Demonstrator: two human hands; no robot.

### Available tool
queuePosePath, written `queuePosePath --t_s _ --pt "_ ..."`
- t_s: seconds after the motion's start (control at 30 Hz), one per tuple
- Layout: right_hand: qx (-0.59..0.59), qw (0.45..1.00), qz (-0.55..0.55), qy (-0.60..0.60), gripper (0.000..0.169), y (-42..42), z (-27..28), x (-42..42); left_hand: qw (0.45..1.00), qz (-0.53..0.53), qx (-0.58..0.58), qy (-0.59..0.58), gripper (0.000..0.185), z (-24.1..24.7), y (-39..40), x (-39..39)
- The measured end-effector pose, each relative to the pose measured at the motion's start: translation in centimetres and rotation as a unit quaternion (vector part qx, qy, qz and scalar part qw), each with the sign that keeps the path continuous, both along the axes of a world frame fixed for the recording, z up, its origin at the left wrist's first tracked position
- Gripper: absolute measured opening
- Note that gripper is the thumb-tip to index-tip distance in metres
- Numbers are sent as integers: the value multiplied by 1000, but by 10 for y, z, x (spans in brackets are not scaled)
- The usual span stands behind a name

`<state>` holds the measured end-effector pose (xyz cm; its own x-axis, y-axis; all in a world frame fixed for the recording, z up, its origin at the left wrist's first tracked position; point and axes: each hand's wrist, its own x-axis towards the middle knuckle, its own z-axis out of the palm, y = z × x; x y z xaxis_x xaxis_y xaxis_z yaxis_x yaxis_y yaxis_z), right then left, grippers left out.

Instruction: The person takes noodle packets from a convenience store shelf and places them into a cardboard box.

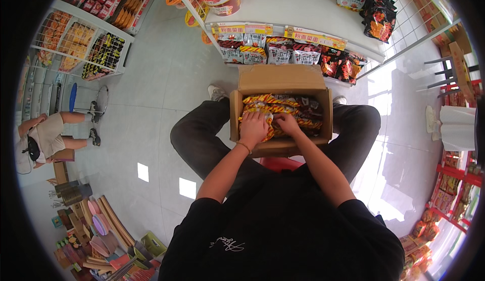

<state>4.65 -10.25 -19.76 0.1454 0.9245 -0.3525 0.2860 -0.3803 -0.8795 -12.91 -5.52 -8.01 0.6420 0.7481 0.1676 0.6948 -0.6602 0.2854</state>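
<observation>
An open cardboard box stands between my knees, its far flap raised. Inside lie several snack bags with yellow-and-red striped edges, and darker maroon bags fill its right side. My left hand is over a striped snack bag at the box's left, fingers laid across it and thumb hidden. Just to the right, my right hand reaches in among the bags with fingers bent; whether it grips one is hidden.
A white shelf rack with bagged snacks and noodle tubs stands just beyond the box. Part of a red seat shows beneath me. At left, a person sits near a blue stool. Brooms and dustpans lie lower left.
</observation>
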Motion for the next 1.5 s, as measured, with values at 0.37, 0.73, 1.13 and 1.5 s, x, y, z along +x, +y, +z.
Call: queuePosePath --t_s 0.37,0.73,1.13,1.5 --pt "27 992 -109 51 23 6 69 17 999 5 -31 -38 32 19 4 -3" --pt "222 861 -398 -225 26 109 264 192 925 277 -261 7 72 76 87 -41" --pt "158 762 -101 -620 71 292 320 361 906 186 -377 -49 64 14 89 -38" --pt "20 809 -69 -583 44 299 300 351 907 200 -363 -77 59 14 82 -42"
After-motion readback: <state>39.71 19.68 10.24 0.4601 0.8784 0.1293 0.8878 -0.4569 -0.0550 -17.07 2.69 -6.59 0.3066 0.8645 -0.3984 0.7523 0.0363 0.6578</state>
